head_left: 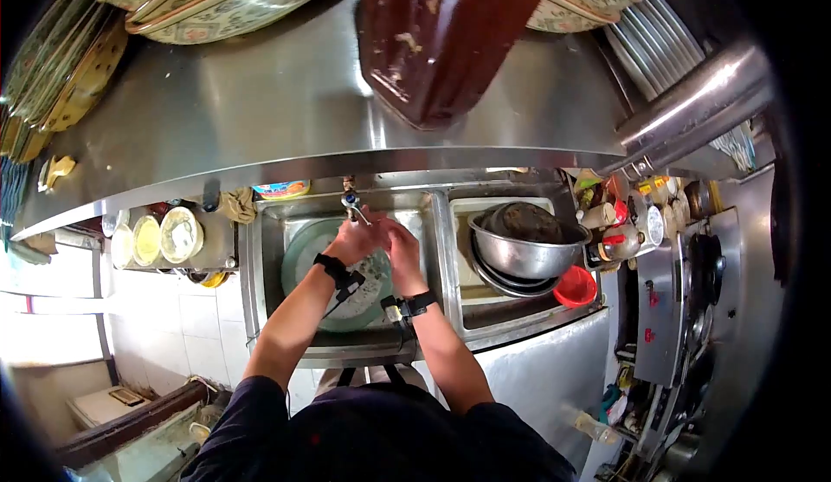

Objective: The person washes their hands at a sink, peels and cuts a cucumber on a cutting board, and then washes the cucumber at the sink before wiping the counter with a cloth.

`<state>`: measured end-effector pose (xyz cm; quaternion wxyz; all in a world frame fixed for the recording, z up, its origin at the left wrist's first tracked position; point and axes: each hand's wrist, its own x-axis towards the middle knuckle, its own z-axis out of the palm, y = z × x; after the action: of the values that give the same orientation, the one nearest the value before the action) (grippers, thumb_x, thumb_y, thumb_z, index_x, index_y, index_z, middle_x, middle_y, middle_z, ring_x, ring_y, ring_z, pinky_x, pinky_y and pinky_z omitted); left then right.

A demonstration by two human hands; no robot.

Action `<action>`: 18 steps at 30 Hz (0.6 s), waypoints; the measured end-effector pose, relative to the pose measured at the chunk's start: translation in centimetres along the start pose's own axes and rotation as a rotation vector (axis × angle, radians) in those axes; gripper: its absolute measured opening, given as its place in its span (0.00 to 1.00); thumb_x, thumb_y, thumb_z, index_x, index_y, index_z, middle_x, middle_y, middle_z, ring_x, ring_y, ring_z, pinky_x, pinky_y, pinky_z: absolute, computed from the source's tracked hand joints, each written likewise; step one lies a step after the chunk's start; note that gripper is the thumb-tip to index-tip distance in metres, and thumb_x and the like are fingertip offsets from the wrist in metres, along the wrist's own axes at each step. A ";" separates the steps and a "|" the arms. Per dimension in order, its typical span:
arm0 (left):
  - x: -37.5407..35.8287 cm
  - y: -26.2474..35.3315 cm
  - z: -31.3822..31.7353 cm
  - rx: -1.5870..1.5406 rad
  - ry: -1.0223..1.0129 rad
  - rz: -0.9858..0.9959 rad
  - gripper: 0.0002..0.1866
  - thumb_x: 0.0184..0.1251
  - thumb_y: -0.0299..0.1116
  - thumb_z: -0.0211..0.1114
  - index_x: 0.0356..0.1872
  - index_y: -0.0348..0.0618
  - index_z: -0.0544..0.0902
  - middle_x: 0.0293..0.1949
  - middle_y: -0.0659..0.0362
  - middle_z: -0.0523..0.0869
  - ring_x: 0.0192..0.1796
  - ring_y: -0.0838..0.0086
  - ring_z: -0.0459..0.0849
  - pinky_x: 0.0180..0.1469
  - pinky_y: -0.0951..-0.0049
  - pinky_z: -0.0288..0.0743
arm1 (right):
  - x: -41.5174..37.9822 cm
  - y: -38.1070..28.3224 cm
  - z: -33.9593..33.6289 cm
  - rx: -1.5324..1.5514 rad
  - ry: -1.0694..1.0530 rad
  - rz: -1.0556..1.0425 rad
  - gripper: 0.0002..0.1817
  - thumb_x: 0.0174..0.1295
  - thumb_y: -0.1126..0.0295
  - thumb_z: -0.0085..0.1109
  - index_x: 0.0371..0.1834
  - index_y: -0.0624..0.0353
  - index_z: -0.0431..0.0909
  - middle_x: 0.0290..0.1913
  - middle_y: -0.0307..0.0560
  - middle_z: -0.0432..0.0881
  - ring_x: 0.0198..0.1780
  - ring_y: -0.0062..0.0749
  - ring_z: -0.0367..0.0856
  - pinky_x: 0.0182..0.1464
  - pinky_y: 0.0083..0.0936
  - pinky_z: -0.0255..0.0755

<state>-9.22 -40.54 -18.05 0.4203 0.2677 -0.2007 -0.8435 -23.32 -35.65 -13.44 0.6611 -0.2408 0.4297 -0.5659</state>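
Note:
Both my hands are close together below the tap (350,200), above the left sink basin. My left hand (353,241) is right by the spout, its fingers extended and partly blurred. Beside it, my right hand (400,246) has its fingers stretched upward, close to or touching the left. I see no object in either hand. Under them a pale green round tub (296,261) stands in the sink (268,222), holding water with whitish foam. A black band with a small device sits on each wrist.
The right sink basin holds a metal bowl (524,255) stacked on others, with a red bowl (575,286) alongside. A steel shelf (260,92) crosses above, bearing patterned plates (238,6) and a dark red container (441,40). Small bowls (181,234) stand left; bottles (619,244) crowd the right.

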 end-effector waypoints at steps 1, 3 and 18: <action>0.0 0.0 0.2 -0.134 -0.027 0.018 0.25 0.79 0.50 0.51 0.61 0.37 0.77 0.56 0.46 0.82 0.62 0.50 0.78 0.70 0.54 0.68 | -0.1 0.2 -0.3 -0.079 0.013 -0.035 0.15 0.76 0.69 0.51 0.58 0.65 0.80 0.55 0.45 0.83 0.58 0.29 0.81 0.61 0.27 0.74; -0.8 0.3 -0.1 -0.270 0.006 -0.075 0.26 0.78 0.50 0.50 0.61 0.37 0.78 0.56 0.46 0.82 0.62 0.50 0.77 0.70 0.53 0.68 | -0.4 0.7 -0.9 -0.151 0.034 -0.063 0.15 0.76 0.69 0.51 0.57 0.65 0.81 0.53 0.44 0.84 0.58 0.28 0.81 0.60 0.25 0.73; -10.3 1.6 0.4 -0.411 0.159 -0.088 0.31 0.81 0.56 0.44 0.68 0.39 0.72 0.65 0.49 0.79 0.66 0.58 0.77 0.77 0.60 0.60 | -4.1 3.6 5.4 -0.989 -0.528 -0.592 0.35 0.76 0.60 0.46 0.76 0.75 0.50 0.78 0.72 0.51 0.79 0.64 0.48 0.78 0.53 0.44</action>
<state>-3.34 -33.01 -13.98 0.4431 0.2505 0.0210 -0.8605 -16.81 -31.79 -12.33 0.3708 -0.7580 0.3781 -0.3807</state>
